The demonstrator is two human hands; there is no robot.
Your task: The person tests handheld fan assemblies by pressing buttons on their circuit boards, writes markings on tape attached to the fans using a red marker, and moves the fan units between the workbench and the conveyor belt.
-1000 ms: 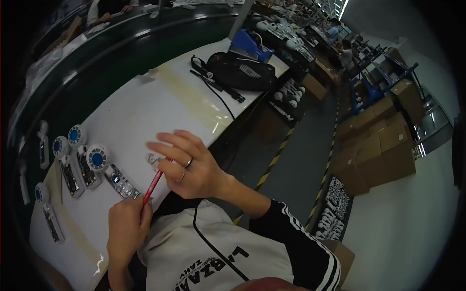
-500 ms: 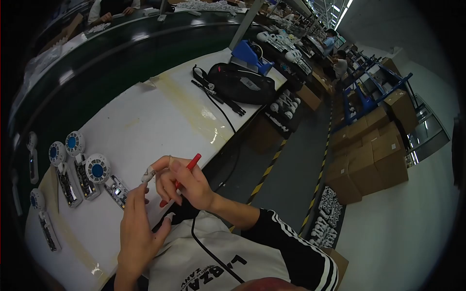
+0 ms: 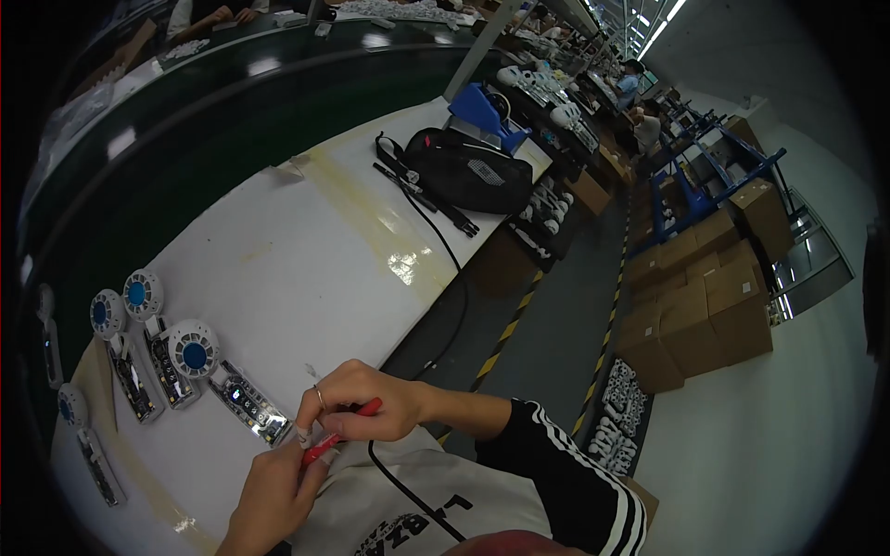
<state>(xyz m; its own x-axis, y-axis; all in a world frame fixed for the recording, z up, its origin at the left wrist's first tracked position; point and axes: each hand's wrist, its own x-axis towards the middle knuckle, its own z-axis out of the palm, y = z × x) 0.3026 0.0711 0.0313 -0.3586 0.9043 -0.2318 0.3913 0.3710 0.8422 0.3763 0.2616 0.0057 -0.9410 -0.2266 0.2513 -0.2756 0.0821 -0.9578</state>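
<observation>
- The red pen (image 3: 321, 450) sits between your two hands, low in front of your chest, just off the near edge of the desk (image 3: 287, 259), slanting with one end up toward your right wrist.
- Your right hand (image 3: 363, 404) has its grip closed around the pen, fingers curled, a ring on one finger; the pen's upper end sticks out past the thumb.
- Your left hand (image 3: 278, 489) meets the pen's lower end with thumb and fingers; you can't tell from this view whether that grip is pinching it or merely touching.
- Just beside your left hand on the desk lies a handheld fan (image 3: 248, 405), its round white head with a blue center, its handle showing a bare circuit board.
- Farther left, two similar fans (image 3: 136, 380) lie close together, and another fan (image 3: 100, 471) lies nearer the desk's left end.
- Toward the far right end of the desk rests a black bag (image 3: 473, 176), with a blue holder (image 3: 487, 116) just behind it.
- Past the desk runs a dark green belt (image 3: 213, 148); a co-worker's hands (image 3: 218, 17) show beyond it.
- To your right, cardboard boxes (image 3: 700, 306) stand stacked across the striped floor.
</observation>
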